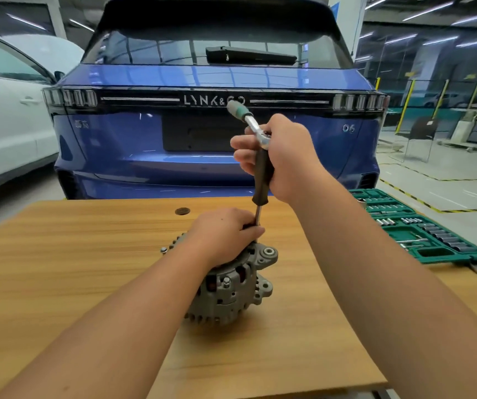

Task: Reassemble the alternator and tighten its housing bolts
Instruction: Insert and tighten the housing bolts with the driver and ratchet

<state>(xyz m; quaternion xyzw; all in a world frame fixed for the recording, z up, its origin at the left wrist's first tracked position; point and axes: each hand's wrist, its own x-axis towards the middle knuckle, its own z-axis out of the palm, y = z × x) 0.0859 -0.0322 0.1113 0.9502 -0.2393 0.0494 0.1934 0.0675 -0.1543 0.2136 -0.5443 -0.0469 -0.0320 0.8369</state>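
A grey alternator (231,286) stands on the wooden table (87,254), near its middle. My left hand (225,237) rests on top of the alternator and pinches the lower end of a thin metal shaft (258,216) that rises from its housing. My right hand (283,156) grips the dark handle (261,180) of that upright driver, together with the head of a ratchet (256,126). The ratchet's grey-green grip (238,108) points up and to the left. A loose bolt (164,250) lies on the table left of the alternator.
A green socket set case (421,231) lies open at the table's right edge, with several sockets in it. A blue car's rear (217,82) stands just behind the table and a white car (7,116) at the left. A small round hole (182,211) marks the tabletop.
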